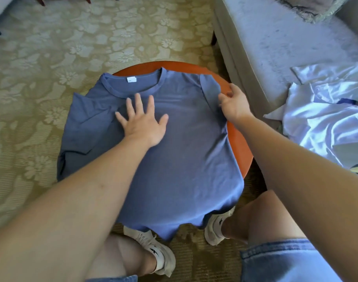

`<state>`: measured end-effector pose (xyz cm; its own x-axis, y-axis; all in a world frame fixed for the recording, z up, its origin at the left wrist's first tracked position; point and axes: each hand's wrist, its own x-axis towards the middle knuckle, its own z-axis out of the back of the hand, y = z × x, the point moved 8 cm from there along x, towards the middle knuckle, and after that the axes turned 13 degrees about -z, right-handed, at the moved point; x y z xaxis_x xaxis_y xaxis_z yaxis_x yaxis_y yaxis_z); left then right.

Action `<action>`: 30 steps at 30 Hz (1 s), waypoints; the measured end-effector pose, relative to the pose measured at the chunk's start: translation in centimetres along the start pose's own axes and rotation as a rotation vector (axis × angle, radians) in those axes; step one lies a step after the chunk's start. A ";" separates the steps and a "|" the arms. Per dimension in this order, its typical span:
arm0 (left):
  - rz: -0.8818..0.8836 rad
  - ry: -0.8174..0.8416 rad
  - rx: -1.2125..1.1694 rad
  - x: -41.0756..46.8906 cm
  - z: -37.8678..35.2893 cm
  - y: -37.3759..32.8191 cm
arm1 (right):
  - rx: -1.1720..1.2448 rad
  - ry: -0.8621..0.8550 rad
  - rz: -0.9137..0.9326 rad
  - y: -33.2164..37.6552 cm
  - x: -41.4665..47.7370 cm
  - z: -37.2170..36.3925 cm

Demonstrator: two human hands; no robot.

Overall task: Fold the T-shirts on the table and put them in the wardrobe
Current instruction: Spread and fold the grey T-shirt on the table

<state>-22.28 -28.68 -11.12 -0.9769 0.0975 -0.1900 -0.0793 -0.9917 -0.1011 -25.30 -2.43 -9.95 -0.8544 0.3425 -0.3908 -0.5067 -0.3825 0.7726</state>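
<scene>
Blue T-shirt spread face-up over round orange table, hem hanging off the near edge. Left hand flat on the chest, fingers splayed, just below the collar. Right hand pinches the right sleeve, at the table's rim.

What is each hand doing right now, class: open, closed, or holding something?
Left hand: open, fingers spread flat, pressing on the T-shirt.
Right hand: closed, fingers pinching the T-shirt's sleeve.
</scene>
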 end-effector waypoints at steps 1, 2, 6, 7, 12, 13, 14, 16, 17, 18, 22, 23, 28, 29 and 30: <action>0.022 0.012 -0.013 -0.2 -0.8 -0.4 | 0.060 0.027 -0.021 0.2 0.6 0.0; 0.054 0.009 -0.027 -0.4 -1.5 -0.3 | 0.124 0.054 -0.046 0.1 1.2 -0.1; 0.094 -0.028 -0.029 0.1 -1.8 0.8 | 0.252 0.158 -0.102 0.4 3.2 -0.8; 0.097 -0.033 -0.025 0.3 -1.6 1.0 | 0.233 0.169 -0.093 0.7 3.7 -1.0; 0.091 -0.059 -0.016 1.0 -1.6 1.5 | 0.042 0.227 -0.020 2.4 5.6 -2.3; 0.091 -0.064 -0.018 0.9 -1.6 1.6 | 0.016 0.223 0.000 2.9 5.7 -2.5; 0.091 -0.070 -0.019 0.8 -1.6 1.6 | -0.012 0.216 0.019 3.4 5.7 -2.5; 0.089 -0.074 -0.015 0.7 -1.6 1.7 | -0.108 0.198 0.040 3.9 5.7 -2.6; 0.089 -0.071 -0.016 0.7 -1.6 1.7 | -0.189 0.186 0.046 3.9 5.7 -2.7; 0.092 -0.068 -0.018 0.5 -1.7 1.8 | -0.249 0.182 0.045 3.9 5.3 -2.8; 0.107 -0.064 -0.010 -0.8 -1.7 2.6 | -0.052 0.204 0.029 4.4 3.9 -2.2; 0.109 -0.062 -0.011 -1.0 -1.8 2.9 | 0.080 0.223 0.022 4.6 3.5 -1.9; 0.116 -0.054 -0.003 -1.7 -1.8 3.2 | 0.321 0.334 0.008 5.8 2.4 -2.0; 0.115 -0.055 -0.002 -1.7 -1.8 3.1 | 0.281 0.332 0.014 6.0 2.4 -2.0; 0.114 -0.059 -0.003 -1.6 -1.8 3.1 | 0.243 0.341 0.005 6.1 2.4 -2.0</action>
<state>-20.56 -31.78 -12.86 -0.9895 -0.0212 -0.1431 0.0337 -0.9958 -0.0853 -30.66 -5.63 -7.20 -0.8669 0.0221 -0.4980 -0.4950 -0.1561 0.8547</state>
